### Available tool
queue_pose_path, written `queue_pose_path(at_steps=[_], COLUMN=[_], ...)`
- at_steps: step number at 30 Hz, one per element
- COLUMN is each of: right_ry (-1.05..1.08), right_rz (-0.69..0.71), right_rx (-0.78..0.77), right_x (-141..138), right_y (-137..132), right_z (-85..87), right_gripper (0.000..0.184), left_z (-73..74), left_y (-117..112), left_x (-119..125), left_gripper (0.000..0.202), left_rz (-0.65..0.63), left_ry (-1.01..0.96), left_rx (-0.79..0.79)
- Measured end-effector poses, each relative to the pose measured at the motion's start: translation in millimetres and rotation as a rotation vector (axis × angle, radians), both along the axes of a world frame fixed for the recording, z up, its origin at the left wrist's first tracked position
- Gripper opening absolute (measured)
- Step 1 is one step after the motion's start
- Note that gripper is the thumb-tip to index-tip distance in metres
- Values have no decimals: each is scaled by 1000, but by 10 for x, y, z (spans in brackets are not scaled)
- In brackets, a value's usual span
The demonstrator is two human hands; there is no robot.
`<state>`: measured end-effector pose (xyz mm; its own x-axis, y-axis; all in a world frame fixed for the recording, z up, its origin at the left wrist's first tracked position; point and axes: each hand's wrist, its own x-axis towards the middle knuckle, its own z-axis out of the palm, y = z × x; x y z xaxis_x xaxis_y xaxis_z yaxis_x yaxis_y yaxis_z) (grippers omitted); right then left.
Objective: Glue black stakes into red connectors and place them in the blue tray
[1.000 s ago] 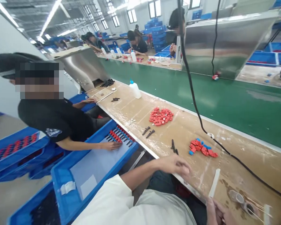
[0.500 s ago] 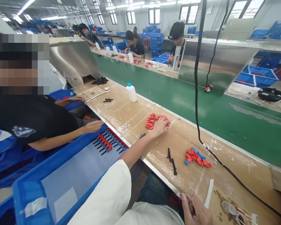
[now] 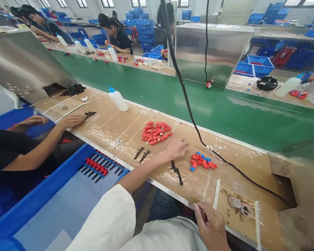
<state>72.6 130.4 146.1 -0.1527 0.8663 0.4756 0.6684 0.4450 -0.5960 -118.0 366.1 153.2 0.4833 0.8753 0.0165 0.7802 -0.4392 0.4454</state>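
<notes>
My left hand (image 3: pixel 177 148) hovers over the table, palm down, its fingers apart and slightly bent, with nothing visible in them. To its left lies a pile of small red plastic parts (image 3: pixel 157 133); to its right, a smaller heap of red and blue parts (image 3: pixel 202 161). Black toy-gun-shaped pieces (image 3: pixel 179 177) rest just below the hand, and two similar black pieces (image 3: pixel 144 156) lie to the left of my forearm. At the table's front edge, my right hand (image 3: pixel 210 221) is closed, thumb against curled fingers; whatever it may hold is hidden.
A blue tray (image 3: pixel 54 190) with rows of red, blue and black pieces sits at left. A white bottle (image 3: pixel 118 99) stands near the green belt (image 3: pixel 151 90). A black cable (image 3: pixel 185 94) hangs across. Small cups (image 3: pixel 235 202) with sticks lie right. A co-worker's hand (image 3: pixel 73 121) touches black pieces.
My view has swung right. My left hand has left the red pile and moved right, toward the red and blue heap. The co-worker's hand has reached the black pieces on the table.
</notes>
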Motion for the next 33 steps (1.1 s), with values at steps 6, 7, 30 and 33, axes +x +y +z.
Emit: queue_pose_path(at_steps=[6, 7, 30, 33], right_ry=[4, 1, 25, 14], right_rz=[24, 26, 108, 64], right_rx=[-6, -8, -105, -120], right_x=[4, 10, -136, -110], right_y=[12, 9, 104, 49], right_z=[10, 6, 6, 20], right_gripper=[15, 15, 22, 24], left_z=[1, 12, -2, 7], left_y=[-122, -112, -715, -637], left_x=[362, 390, -144, -241], left_gripper=[42, 42, 30, 27], left_rz=[-221, -236, 308, 360], left_ry=[-132, -141, 215, 123], left_rx=[-111, -120, -278, -272])
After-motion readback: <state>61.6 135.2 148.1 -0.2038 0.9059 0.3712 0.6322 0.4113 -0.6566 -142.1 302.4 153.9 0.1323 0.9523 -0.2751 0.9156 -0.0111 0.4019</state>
